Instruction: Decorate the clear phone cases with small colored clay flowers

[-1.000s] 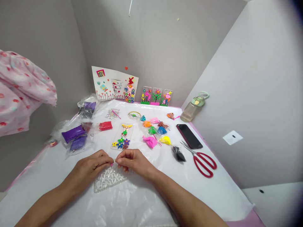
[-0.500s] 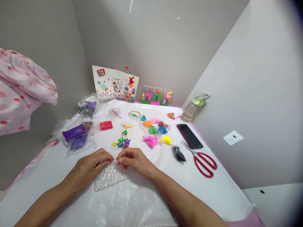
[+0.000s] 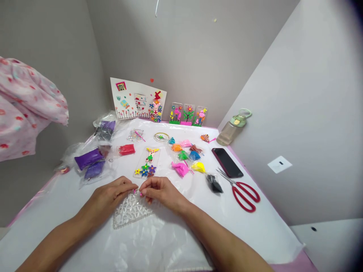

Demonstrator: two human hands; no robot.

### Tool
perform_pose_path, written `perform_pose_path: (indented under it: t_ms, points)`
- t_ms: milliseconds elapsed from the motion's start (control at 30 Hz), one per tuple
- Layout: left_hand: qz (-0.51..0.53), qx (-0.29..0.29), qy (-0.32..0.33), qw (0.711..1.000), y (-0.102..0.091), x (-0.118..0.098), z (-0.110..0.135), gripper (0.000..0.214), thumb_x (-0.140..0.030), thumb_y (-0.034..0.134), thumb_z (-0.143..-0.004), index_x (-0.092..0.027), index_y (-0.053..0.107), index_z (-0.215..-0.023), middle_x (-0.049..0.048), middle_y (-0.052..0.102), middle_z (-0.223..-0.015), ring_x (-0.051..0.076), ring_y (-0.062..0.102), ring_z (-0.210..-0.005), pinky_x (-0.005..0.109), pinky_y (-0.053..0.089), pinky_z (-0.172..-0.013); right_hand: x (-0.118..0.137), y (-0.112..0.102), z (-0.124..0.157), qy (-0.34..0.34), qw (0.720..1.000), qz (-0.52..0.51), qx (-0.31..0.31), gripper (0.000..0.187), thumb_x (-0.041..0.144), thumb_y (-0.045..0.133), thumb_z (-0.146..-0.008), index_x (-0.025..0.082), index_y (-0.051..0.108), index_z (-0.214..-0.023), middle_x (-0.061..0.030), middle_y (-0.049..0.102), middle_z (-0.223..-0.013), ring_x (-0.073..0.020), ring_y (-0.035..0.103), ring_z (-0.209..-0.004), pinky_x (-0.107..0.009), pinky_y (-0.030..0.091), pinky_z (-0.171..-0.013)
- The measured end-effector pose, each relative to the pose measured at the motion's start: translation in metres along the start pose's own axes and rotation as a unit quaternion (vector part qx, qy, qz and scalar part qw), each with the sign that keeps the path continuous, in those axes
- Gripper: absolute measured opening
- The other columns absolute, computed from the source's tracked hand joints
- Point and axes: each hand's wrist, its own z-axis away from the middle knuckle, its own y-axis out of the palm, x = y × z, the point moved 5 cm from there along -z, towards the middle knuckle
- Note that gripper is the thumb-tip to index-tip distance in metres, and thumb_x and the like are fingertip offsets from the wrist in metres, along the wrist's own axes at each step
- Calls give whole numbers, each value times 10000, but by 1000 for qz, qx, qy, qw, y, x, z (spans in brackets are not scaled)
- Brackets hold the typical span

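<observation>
My left hand (image 3: pixel 112 196) and my right hand (image 3: pixel 160 192) meet fingertip to fingertip over the near middle of the white table (image 3: pixel 255 230). Both are pinched shut on a tiny pink bit of clay (image 3: pixel 137 192) between them. Right under the fingers lies a clear triangular textured mould (image 3: pixel 130 211) on a sheet of clear plastic (image 3: pixel 153 245). Just beyond the hands lies a clear phone case (image 3: pixel 147 163) decorated with a clay rabbit and flowers.
Small bags of coloured clay (image 3: pixel 185 155) and a black bag (image 3: pixel 214 184) lie right of centre. Red scissors (image 3: pixel 242 190), a dark phone (image 3: pixel 227 162) and a bottle (image 3: pixel 232 128) sit at the right. Purple clay bags (image 3: pixel 90 160) lie left. Decorated cases (image 3: pixel 187 114) and a card (image 3: pixel 137 100) lean on the wall.
Both hands stay pinched together over the mould; the fingertips have shifted only slightly. Nothing else has moved.
</observation>
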Motion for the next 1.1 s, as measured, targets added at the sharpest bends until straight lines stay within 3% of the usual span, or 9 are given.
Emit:
perform_pose_path:
  t_ms: [333,533,733,900,1100]
  points:
    - [-4,-15,12,1000,2,0,2,329,-438,467,-1049,-324,763,-1134,-4,745,-1099,193,734,-965,256,553,-822,-2,-1,-1,-6,1000,-8,2,354,444,833,-754,136,708,-876,0,647,-760,-92,549,-619,-255,445,-655]
    - [16,-56,-18,998,-6,-8,5,308,-508,517,-1018,-313,742,-1096,-11,720,-1094,183,696,-904,262,516,-787,-2,-1,-1,-2,1000,-30,-7,472,545,883,-709,140,693,-859,5,672,-742,-83,557,-598,-233,459,-624]
    - [42,-74,-71,994,-3,-30,11,368,-630,615,-937,-311,722,-1085,-38,657,-857,141,494,-601,258,431,-631,-1,2,-1,15,998,-65,-10,551,585,921,-651,148,646,-843,1,695,-701,-99,603,-564,-237,501,-595]
    - [45,-71,-87,993,8,-42,12,327,-583,557,-966,-294,708,-995,-52,530,-708,152,478,-610,248,392,-615,1,4,0,11,997,-65,-30,578,595,938,-612,151,623,-807,7,679,-646,-109,609,-544,-240,509,-575]
    - [35,-87,-82,992,9,-45,12,241,-477,556,-943,-280,695,-926,-63,504,-671,142,455,-579,242,378,-595,5,7,2,-3,998,-66,-19,575,583,950,-594,149,635,-800,13,668,-647,-106,598,-571,-243,500,-604]
